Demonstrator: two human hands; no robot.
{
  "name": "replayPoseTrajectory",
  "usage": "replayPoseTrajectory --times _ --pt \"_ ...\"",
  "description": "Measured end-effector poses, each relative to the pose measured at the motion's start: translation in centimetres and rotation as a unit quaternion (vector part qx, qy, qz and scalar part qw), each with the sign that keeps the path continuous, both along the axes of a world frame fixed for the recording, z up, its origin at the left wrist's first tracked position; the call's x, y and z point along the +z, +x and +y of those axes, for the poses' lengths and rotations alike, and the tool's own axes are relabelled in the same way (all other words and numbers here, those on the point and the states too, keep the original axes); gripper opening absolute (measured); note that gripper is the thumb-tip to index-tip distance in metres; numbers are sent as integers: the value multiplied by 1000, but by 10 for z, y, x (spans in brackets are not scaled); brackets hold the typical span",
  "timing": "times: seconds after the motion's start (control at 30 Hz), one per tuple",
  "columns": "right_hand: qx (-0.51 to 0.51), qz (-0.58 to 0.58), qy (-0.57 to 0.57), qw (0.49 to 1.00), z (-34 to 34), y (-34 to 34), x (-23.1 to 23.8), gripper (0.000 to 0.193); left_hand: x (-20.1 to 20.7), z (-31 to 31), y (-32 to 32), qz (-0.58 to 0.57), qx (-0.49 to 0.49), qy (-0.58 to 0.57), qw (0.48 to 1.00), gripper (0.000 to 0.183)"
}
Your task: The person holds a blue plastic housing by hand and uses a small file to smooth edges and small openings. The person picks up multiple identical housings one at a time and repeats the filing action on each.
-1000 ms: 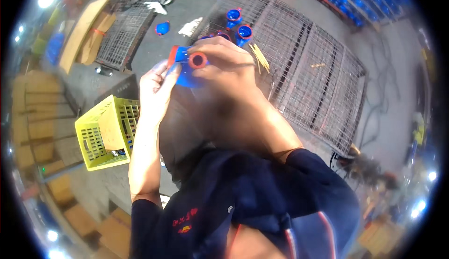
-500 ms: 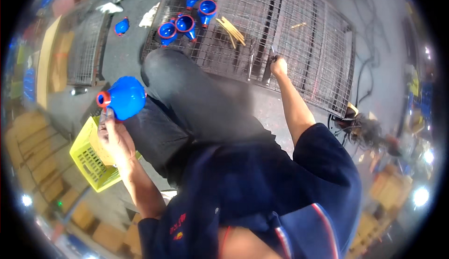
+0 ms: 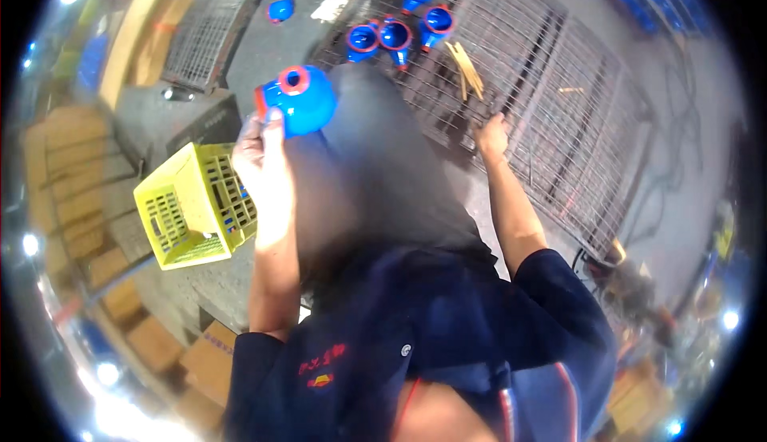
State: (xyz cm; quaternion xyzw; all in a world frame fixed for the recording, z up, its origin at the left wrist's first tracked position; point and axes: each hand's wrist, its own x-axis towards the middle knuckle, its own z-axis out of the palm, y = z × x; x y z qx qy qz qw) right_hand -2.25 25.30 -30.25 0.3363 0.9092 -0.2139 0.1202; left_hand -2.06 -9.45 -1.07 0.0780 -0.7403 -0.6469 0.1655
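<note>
My left hand (image 3: 262,154) grips a glossy blue funnel-shaped fitting (image 3: 310,108) by its red-orange rimmed end, holding it up over my left thigh. A round red-ringed opening on it points up. Over the near edge of a wire mesh rack (image 3: 551,134), my right hand (image 3: 493,134) is closed; whatever is in its fingers is hidden. Several similar blue fittings (image 3: 395,35) stand grouped on the rack's left part, open cups upward. Between them and my right hand lie several thin tan sticks (image 3: 466,71).
A yellow-green plastic crate (image 3: 192,210) is on the floor left of my legs. Farther off lie another blue fitting (image 3: 280,10), a white cloth (image 3: 333,5) and a second mesh rack (image 3: 212,31). Cardboard boxes (image 3: 209,354) line the left side.
My left hand has moved right and up, turning the blue fitting so its small opening faces upward. My right hand stays by the rack; the slim dark tool tip seen earlier no longer shows clearly.
</note>
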Motion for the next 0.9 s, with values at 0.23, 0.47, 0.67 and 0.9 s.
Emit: replayPoseTrajectory --times 0.23,0.47,0.67,0.9 --pt "15 -26 -98 995 89 3 -97 65 -3 -1 4 3 -36 97 995 25" --pt "-157 161 -623 749 27 49 96 32 -6 -10 19 0 -69 102 992 28" --pt "175 102 -707 678 -74 69 269 30 -10 -4 33 13 -51 113 992 29" --pt "368 143 -535 747 -149 67 289 44 -10 7 44 -3 -66 132 989 30"
